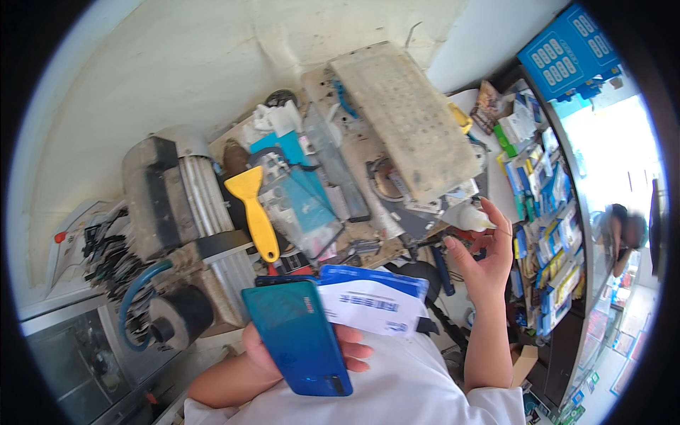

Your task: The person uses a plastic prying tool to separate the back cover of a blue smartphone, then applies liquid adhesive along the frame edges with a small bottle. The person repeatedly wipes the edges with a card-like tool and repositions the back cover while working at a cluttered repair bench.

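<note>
A blue-green smartphone [297,336] is in my left hand [353,348], tilted, its back facing up, fingers wrapped round from beneath. A white and blue printed packet [372,301] shows just behind the phone; whether my left hand also holds it is hidden. At the bench's right edge my right hand [489,258] reaches out with thumb and index finger apart. A small white bottle [467,217] with a pale yellow tip lies between them, the tip towards my palm. Contact between fingers and bottle cannot be made out.
A yellow scraper [256,212] lies beside a grey motor-like machine [191,184] on the left. Behind the bottle sits a dirty flat metal plate [404,113]. Teal sheets [304,202] clutter the bench. Boxed packets [549,248] hang at right; a person [623,230] is beyond.
</note>
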Available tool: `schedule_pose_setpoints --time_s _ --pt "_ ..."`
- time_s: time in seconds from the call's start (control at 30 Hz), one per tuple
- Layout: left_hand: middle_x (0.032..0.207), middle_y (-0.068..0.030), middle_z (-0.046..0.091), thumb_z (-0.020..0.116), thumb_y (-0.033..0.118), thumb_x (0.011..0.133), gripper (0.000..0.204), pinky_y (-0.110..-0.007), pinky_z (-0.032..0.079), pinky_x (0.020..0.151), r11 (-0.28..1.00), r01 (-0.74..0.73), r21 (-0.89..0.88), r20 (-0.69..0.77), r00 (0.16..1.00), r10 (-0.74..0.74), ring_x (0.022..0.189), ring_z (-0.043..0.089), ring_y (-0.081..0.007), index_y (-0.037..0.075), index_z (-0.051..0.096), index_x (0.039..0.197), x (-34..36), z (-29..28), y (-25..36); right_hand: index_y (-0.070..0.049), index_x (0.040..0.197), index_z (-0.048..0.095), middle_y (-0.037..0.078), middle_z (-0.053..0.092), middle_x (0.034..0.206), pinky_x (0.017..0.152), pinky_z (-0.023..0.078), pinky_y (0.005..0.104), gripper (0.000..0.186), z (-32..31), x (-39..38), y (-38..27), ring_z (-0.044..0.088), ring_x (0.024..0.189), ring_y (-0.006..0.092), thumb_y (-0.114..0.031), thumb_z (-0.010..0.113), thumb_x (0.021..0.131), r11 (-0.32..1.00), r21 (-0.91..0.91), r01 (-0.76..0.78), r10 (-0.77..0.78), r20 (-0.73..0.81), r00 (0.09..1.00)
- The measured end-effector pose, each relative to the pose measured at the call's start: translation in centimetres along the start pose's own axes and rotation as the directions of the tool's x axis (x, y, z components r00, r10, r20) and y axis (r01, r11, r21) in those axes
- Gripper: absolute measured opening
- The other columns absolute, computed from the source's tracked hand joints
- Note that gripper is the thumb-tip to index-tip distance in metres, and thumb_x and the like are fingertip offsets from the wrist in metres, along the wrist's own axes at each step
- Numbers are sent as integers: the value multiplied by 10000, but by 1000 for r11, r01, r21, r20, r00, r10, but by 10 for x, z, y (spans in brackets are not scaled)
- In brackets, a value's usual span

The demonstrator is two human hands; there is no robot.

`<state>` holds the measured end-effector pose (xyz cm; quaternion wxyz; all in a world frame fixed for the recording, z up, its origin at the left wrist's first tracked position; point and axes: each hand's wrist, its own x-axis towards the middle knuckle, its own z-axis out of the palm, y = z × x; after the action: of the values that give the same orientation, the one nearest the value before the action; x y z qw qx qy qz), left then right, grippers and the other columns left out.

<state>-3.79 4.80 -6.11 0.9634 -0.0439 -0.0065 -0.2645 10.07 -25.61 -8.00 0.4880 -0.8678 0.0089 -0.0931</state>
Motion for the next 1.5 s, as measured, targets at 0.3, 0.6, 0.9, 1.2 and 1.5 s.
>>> schedule_pose_setpoints --time_s 0.3,0.6,0.9,1.2,1.5 --pt "1387 -264 515 581 841 794 1161 -660 443 1091 998 -22 -54 -65 998 18 1297 544 -478 131 229 1643 11 3 -7 40 1180 625 206 706 1173 963 543 414 473 -35 -24 -70 700 1074 315 -32 823 756 945 323 40 -61 56 997" --pt "1332 -222 522 614 849 767 1157 -693 340 1153 988 -8 -155 -73 997 -3 1259 534 -447 161 268 1630 13 4 -9 130 1157 684 202 677 848 547 479 342 562 -86 -9 -139 639 622 274 -297 812 815 916 306 258 -399 640 657" --pt "1378 -212 504 536 851 825 1072 -687 278 1162 997 2 -75 -41 999 -5 1296 497 -437 191 298 1636 13 5 -9 152 1173 661 212 660 842 511 481 348 488 -72 -9 -153 624 596 276 -159 777 815 940 245 237 -341 697 631" --pt "1346 -194 538 495 837 840 980 -659 313 1153 998 66 4 -128 990 -65 1282 502 -421 191 429 1574 13 12 -1 152 1170 667 205 647 818 482 477 339 482 -66 -8 -160 619 569 267 -156 779 816 934 197 299 -348 697 627" --pt "1344 -188 542 471 843 842 945 -647 332 1151 997 74 7 -119 990 -73 1300 480 -434 221 467 1553 14 10 0 146 1159 684 202 659 804 485 486 342 475 -66 -6 -163 627 563 271 -159 782 809 937 157 312 -329 697 637"
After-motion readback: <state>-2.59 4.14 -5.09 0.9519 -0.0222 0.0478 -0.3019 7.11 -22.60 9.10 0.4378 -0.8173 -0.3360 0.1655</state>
